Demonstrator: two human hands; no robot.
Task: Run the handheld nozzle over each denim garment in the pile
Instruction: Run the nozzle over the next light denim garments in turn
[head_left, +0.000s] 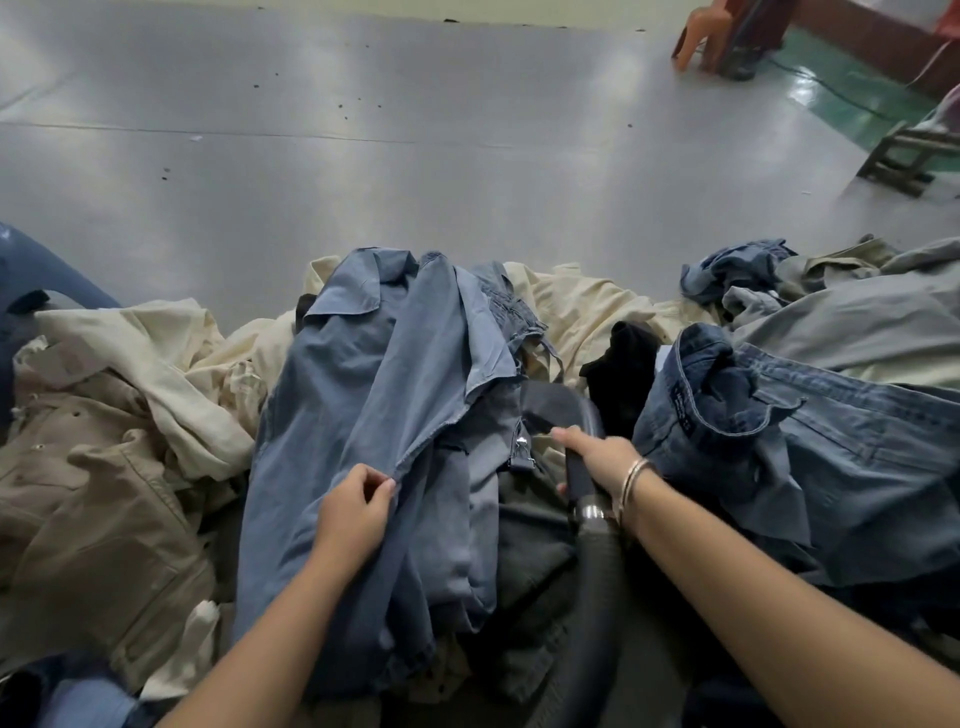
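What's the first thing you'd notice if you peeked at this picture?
A big heap of clothes fills the bottom, with a blue denim garment in the middle. The left hand pinches its edge, while the right hand grips a dark nozzle beside it, its hose trailing back.

Right hand (597, 460) grips nozzle (558, 408); left hand (353, 512) pinches blue garment (363, 395).

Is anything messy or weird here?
Yes. The clothes lie in crumpled heaps, not stacked. A black garment sits alone among cream and blue ones. Dark specks dot the grey table.
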